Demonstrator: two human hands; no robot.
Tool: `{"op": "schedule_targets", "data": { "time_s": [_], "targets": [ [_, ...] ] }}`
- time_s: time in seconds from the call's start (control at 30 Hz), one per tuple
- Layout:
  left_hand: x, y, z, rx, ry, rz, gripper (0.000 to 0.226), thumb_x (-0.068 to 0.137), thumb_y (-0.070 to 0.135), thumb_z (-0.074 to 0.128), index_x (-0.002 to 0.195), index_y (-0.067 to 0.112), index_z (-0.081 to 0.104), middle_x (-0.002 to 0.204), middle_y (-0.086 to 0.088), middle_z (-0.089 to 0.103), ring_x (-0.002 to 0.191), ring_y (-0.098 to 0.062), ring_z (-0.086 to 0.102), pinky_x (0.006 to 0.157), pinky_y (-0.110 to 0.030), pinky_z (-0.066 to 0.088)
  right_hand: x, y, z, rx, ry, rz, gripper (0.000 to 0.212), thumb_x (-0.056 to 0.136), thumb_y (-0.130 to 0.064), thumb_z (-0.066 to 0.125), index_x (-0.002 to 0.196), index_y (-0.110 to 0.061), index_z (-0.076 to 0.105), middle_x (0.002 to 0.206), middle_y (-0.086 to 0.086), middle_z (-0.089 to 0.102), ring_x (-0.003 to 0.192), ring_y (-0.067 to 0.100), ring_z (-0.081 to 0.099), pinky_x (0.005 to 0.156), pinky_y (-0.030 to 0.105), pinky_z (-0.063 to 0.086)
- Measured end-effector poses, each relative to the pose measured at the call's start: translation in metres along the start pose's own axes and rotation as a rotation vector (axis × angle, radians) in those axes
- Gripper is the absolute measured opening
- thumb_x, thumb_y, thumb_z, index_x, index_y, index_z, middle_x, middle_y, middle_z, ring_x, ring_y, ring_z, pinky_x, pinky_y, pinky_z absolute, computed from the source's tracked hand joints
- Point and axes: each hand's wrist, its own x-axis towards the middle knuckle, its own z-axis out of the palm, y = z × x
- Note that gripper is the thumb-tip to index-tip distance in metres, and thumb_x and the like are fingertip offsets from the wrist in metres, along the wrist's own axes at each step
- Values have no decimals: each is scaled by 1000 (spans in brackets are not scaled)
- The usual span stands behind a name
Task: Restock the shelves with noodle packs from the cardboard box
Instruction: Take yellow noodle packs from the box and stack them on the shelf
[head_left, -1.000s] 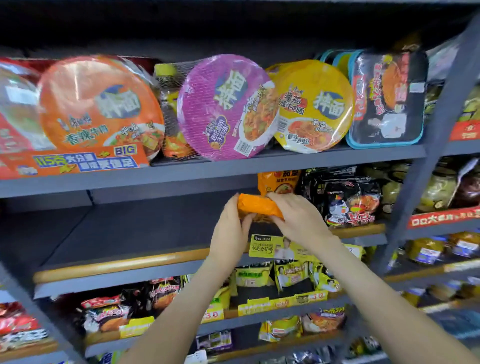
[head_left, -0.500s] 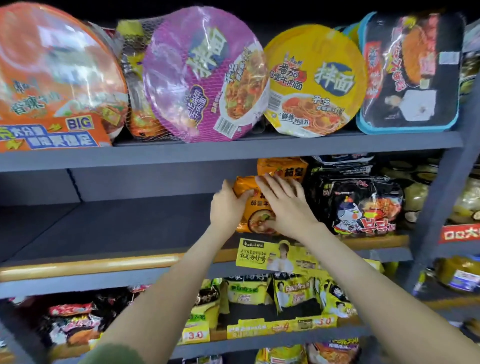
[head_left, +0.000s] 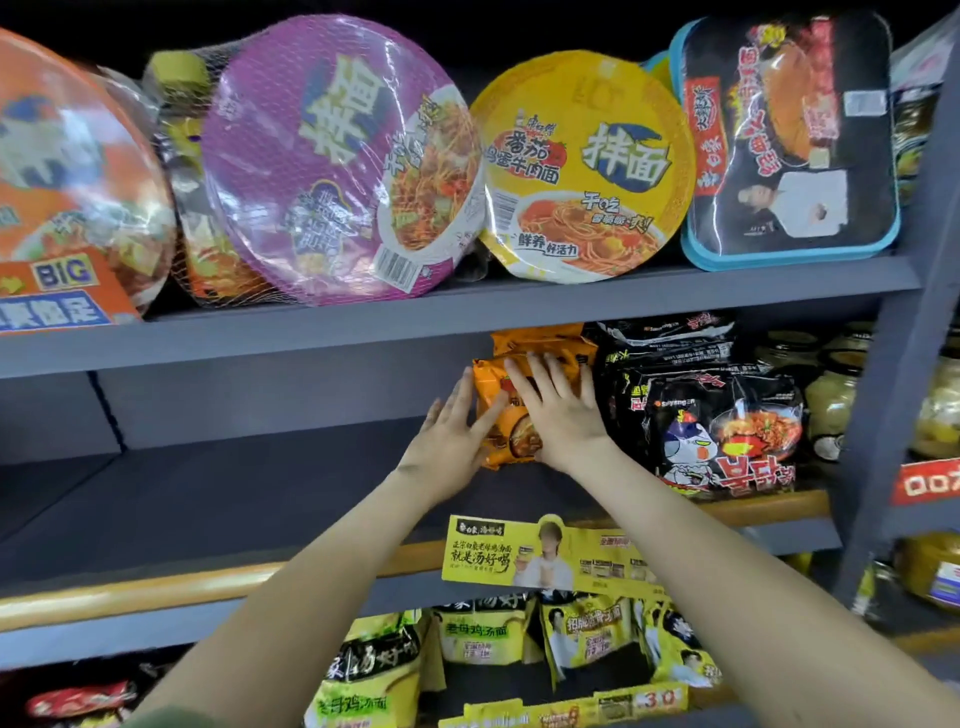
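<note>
Left hand (head_left: 448, 448), right hand (head_left: 562, 410) press orange noodle pack (head_left: 511, 440) on shelf (head_left: 249, 499).

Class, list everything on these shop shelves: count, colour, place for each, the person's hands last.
orange noodle packs: two, orange, middle shelf, one behind the other
black noodle packs: at least two, black, middle shelf, right of the orange ones
round noodle bowls: three, orange, purple and yellow, top shelf, on edge
noodle tray: one, black with blue rim, top shelf, far right
netted bundle: one, yellowish, top shelf, beside purple bowl
yellow packs: several, yellow, shelf below
sign: one, yellow, middle shelf's front edge
jars: several, pale, right bay
shelves: several, grey, wooden front rails
left hand: one, fingers straight, against the front orange pack's left side
right hand: one, flat on that pack's front
</note>
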Motion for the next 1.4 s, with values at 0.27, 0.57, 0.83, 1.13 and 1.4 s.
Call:
{"op": "schedule_targets", "data": {
  "time_s": [0.27,0.57,0.83,1.13,1.4],
  "targets": [
    [41,-15,17,507,105,169,73,94,53,37,151,19,6,156,-8,-3,143,-20,2,116,-50,12,19,-1,13,-38,27,130,103,89,-24,60,145,-14,-27,158,13,-6,146,29,-2,118,47,4],
    [59,10,27,395,-48,99,70,104,41,19,134,11,-37,135,-4,-46,130,-18,-35,115,-41,-13,14,11,27,120,-1,213,105,90,-16,59,138,-8,-34,153,11,-30,142,27,-24,113,37,-13],
    [37,24,7,184,-80,-41,74,99,55,19,139,17,-31,145,-1,-37,134,-18,-34,115,-44,-17,-4,0,15,261,-56,159,106,92,-37,57,131,-10,-38,151,9,-34,139,27,-30,116,39,-8],
    [4,30,-26,-34,-275,-173,71,99,55,19,148,25,-23,151,-6,-35,140,-23,-32,115,-49,-17,-44,-14,-21,468,-148,123,98,93,-25,58,147,-13,-23,153,7,-31,141,23,-29,113,34,-12],
    [-75,31,-69,-146,-127,-218,65,99,45,33,153,19,8,160,-12,3,147,-26,3,116,-50,-2,-101,-71,-65,421,2,134,66,94,-24,52,150,-8,20,155,12,21,141,30,19,113,41,19]
  ]
}}
